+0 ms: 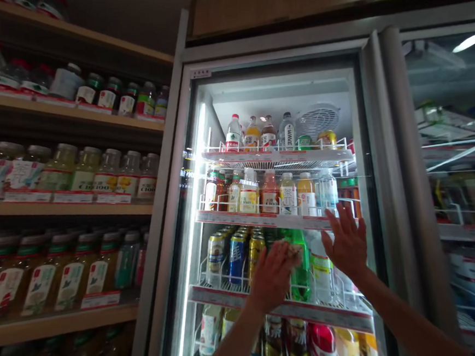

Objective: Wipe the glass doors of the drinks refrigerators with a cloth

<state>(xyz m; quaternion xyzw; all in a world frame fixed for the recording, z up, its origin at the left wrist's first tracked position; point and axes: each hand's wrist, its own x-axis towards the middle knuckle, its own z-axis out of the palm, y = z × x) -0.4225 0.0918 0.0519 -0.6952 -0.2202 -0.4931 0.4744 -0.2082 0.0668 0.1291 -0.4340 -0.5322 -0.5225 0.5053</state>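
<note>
My left hand [272, 278] presses a small beige cloth [289, 249] against the glass door [339, 109] of a lit drinks cooler, level with the shelf of cans and green bottles [301, 260]. Its fingers are curled over the cloth. A little to the right and higher, my right hand [346, 242] lies flat on the same glass with its fingers spread and nothing in it. Behind the glass stand rows of bottles [271, 194] and cans [237, 252] on white wire shelves.
Wooden shelves [63, 211] full of bottled drinks run along the left wall. A second cooler door [460, 182] stands to the right, past a grey door post [402, 176]. More bottles fill the cooler's lowest shelf [322, 347].
</note>
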